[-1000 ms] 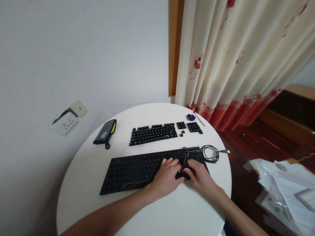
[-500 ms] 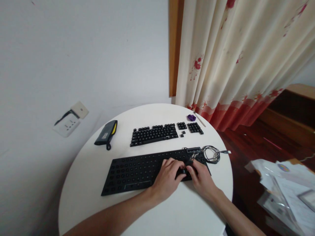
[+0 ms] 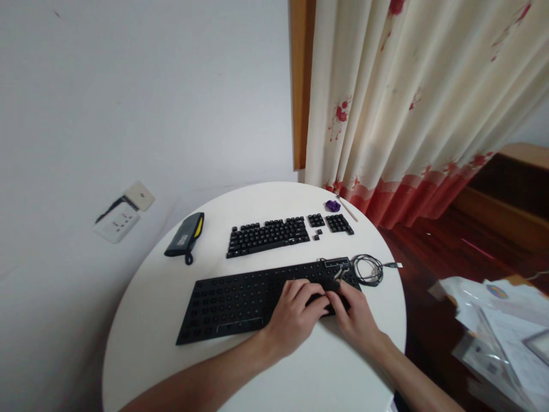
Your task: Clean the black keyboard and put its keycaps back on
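Note:
A black keyboard (image 3: 231, 303) with its keycaps off lies at a slant on the table, its bare key stems showing. Above its right part, my right hand (image 3: 354, 312) is closed on a dark-handled keycap puller (image 3: 341, 273), whose thin metal wires stick out past the fingers. My left hand (image 3: 298, 309) meets it from the left, fingers curled and fingertips touching the right hand's. Whatever the left fingers pinch is hidden. Behind the keyboard, the removed black keycaps (image 3: 270, 234) stand in key order, with a number-pad block (image 3: 338, 223) at the right.
A coiled black cable (image 3: 369, 270) with a USB plug lies right of the keyboard. A grey pouch (image 3: 185, 234) sits at the table's left. Toward the back right are a purple crumpled piece (image 3: 333, 206) and a thin brush (image 3: 347, 209). Curtains (image 3: 412, 114) hang behind the round white table (image 3: 158, 309).
My left fingers have closed in toward the right hand, covering the small black piece that showed between them. The puller's dark handle is more hidden now. The keyboard and the keycap rows stay in place.

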`<state>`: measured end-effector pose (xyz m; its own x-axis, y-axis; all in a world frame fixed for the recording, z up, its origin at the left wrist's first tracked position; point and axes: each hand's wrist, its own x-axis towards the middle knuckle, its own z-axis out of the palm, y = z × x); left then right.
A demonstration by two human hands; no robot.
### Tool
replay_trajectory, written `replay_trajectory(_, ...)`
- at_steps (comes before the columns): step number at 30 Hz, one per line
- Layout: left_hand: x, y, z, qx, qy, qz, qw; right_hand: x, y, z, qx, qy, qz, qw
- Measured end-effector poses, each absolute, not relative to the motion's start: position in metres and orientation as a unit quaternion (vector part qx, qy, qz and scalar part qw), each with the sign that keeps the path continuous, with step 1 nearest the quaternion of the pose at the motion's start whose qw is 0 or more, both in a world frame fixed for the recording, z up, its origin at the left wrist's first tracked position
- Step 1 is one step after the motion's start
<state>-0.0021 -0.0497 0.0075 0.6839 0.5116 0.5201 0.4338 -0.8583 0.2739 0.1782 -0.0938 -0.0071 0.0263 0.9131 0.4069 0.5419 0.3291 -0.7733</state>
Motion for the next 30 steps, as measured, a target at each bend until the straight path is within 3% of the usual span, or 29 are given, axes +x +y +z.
replay_trajectory(5,-0.004,-0.051,0.013,0.903,0.263,0.331,0.077,0.179,-0.095,-0.006,-0.556,-0.641,0.216,0.482)
replay_trajectory(12,0.038,0.018,0.041,0.833,0.435,0.325,0.106,0.183,-0.094,-0.009,-0.571,-0.6,0.219,0.515)
replay_trajectory(20,0.092,0.079,0.007,0.857,0.448,0.234,0.105,0.184,-0.093,-0.011,-0.562,-0.607,0.202,0.524)
replay_trajectory(30,0.094,0.09,0.002,0.849,0.476,0.219,0.063,0.187,-0.092,-0.012,-0.546,-0.62,0.203,0.526)
